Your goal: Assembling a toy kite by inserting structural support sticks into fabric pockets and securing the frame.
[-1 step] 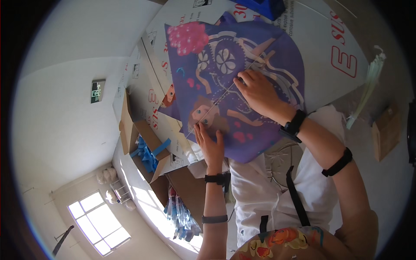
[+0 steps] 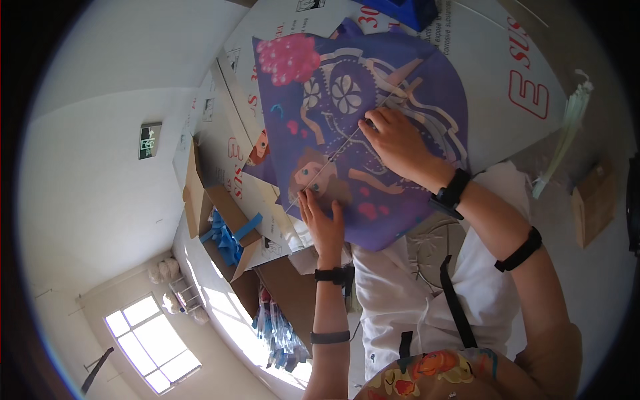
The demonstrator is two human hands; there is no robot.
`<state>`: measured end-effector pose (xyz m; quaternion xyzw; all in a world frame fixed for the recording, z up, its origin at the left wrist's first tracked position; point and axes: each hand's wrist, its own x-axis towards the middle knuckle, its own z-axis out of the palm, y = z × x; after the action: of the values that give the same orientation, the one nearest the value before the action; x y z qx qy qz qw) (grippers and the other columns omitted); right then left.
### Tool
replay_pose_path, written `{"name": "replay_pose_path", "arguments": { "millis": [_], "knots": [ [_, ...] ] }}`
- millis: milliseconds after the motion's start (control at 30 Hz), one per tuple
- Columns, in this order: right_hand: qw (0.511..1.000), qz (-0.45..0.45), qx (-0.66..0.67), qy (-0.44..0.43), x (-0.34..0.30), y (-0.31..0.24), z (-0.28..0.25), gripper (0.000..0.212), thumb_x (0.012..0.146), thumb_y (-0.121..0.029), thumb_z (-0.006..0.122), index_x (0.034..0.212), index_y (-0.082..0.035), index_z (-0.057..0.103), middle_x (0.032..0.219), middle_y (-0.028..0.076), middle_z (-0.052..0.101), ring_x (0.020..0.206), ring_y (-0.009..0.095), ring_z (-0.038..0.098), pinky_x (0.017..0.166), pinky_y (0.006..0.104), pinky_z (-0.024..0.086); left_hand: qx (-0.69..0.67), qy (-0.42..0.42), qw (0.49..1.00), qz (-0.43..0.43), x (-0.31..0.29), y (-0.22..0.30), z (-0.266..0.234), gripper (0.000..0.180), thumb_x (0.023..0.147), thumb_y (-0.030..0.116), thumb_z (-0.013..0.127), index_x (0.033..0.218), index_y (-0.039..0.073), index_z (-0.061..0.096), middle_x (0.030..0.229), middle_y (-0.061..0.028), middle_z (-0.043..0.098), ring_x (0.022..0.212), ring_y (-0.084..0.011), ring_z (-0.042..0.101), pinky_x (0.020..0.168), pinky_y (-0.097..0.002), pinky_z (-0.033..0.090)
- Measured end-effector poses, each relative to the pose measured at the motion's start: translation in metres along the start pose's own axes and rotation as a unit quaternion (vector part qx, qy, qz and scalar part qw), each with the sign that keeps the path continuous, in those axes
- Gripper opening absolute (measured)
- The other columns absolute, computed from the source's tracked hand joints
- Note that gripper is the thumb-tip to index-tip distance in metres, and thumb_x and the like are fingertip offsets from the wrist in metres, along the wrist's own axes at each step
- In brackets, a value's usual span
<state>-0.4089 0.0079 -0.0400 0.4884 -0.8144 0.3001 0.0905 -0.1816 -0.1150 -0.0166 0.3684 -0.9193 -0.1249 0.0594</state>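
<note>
A purple kite (image 2: 373, 153) printed with a cartoon princess lies across my lap and the board in front of me. A thin rod (image 2: 343, 145) runs slantwise over its face. My right hand (image 2: 399, 143) is closed at the rod's middle, thumb and curled fingers pinching it. Farther left and nearer to me, my left hand (image 2: 323, 223) rests on the kite by the rod's lower end. Its fingers are stretched forward, with the thumb apart. A second printed sheet (image 2: 259, 152) shows partly from under the kite's left edge.
Printed boards (image 2: 487, 80) lie under and beyond the kite, with a blue container (image 2: 413, 12) at the far edge. An open carton (image 2: 220, 200) with blue pieces stands left; bagged items (image 2: 277, 333) lie nearer. At right are a pale bundle (image 2: 567, 130) and a brown box (image 2: 595, 205).
</note>
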Motion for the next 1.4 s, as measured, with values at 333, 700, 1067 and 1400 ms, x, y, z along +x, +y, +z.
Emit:
{"name": "replay_pose_path", "arguments": {
  "millis": [333,700,1067,1400],
  "knots": [
    [1.0,-0.002,-0.004,-0.012,-0.0006,-0.0033,0.0021,0.033,0.083,-0.011,0.059,0.114,0.002,0.062,0.114,0.011,0.056,0.112,0.025,0.051,0.097,0.0381,0.042,-0.01,0.001,1.0,-0.003,0.0,-0.0008,-0.0008,0.068,0.089,0.023,0.061,0.142,-0.007,0.031,0.149,-0.03,0.027,0.14,-0.0426,0.025,0.114,-0.0463,0.026],
    [1.0,-0.004,-0.001,-0.021,-0.0005,-0.0048,0.003,0.034,0.083,-0.011,0.059,0.115,0.0,0.063,0.113,0.009,0.056,0.112,0.024,0.051,0.096,0.0376,0.042,-0.003,0.001,1.0,-0.009,0.0008,-0.0023,-0.0006,0.069,0.089,0.023,0.061,0.142,-0.008,0.03,0.148,-0.0308,0.028,0.138,-0.0436,0.027,0.113,-0.0469,0.026],
    [1.0,-0.019,-0.015,-0.003,-0.0012,-0.0045,0.0066,0.034,0.082,-0.012,0.059,0.114,0.0,0.063,0.113,0.008,0.056,0.111,0.024,0.052,0.096,0.0377,0.043,0.014,0.0,1.0,-0.011,0.003,-0.0024,-0.0017,0.071,0.088,0.025,0.062,0.141,-0.008,0.029,0.146,-0.0327,0.029,0.135,-0.0457,0.031,0.112,-0.048,0.029],
    [1.0,-0.015,-0.003,-0.01,-0.0006,-0.0051,0.0054,0.033,0.08,-0.012,0.063,0.111,-0.001,0.063,0.113,0.009,0.058,0.111,0.024,0.053,0.097,0.038,0.043,0.024,-0.006,0.999,-0.023,0.0033,-0.0041,0.0005,0.072,0.089,0.028,0.061,0.142,-0.008,0.029,0.147,-0.0318,0.029,0.135,-0.0452,0.03,0.112,-0.048,0.028]
  ]
}}
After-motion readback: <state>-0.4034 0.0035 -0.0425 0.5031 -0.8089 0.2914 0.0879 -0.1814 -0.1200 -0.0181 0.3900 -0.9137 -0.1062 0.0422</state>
